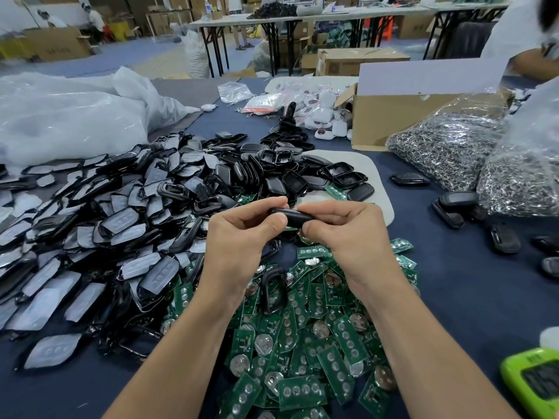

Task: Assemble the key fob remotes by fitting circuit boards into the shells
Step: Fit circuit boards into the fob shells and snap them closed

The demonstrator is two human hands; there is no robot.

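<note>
A black key fob shell (291, 215) is held edge-on above the table. My left hand (242, 234) pinches its left end and my right hand (348, 234) pinches its right end. Below my wrists lies a heap of green circuit boards (305, 352) with round coin cells and button pads. A loose black frame ring (273, 290) rests on that heap. To the left spreads a big pile of black shell halves with grey button pads (106, 237). More empty black shells (290, 173) sit behind my hands.
Several closed black fobs (453, 207) lie on the blue cloth at right. Two clear bags of metal key rings (447, 146) stand at right beside a cardboard box (390, 122). A green device (532, 382) is at the bottom right corner. White plastic bags (69, 116) fill the left back.
</note>
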